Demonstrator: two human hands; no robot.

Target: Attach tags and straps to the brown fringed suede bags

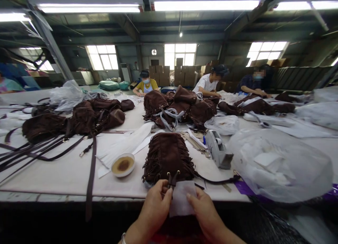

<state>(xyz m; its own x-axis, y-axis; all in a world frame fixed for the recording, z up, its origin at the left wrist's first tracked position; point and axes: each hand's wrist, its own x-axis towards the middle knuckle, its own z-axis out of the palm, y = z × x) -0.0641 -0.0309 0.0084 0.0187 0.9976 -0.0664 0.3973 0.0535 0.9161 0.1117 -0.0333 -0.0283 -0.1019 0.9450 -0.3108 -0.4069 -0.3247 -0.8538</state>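
Observation:
A dark brown fringed bag lies flat in front of me, its gold eyelets and drawstring end toward the table's front edge. My left hand is closed, pinching the dark drawstring just below the eyelets. Between the thumb and fingers of my right hand is a thin white sheet, which hangs over the near end of the bag beside the drawstring. A dark strap runs from the bag to the right.
A bowl of brownish liquid stands left of the bag, near white sheets. To the right are a tape dispenser and a big plastic bag. Brown bags are heaped behind; several people work across the table.

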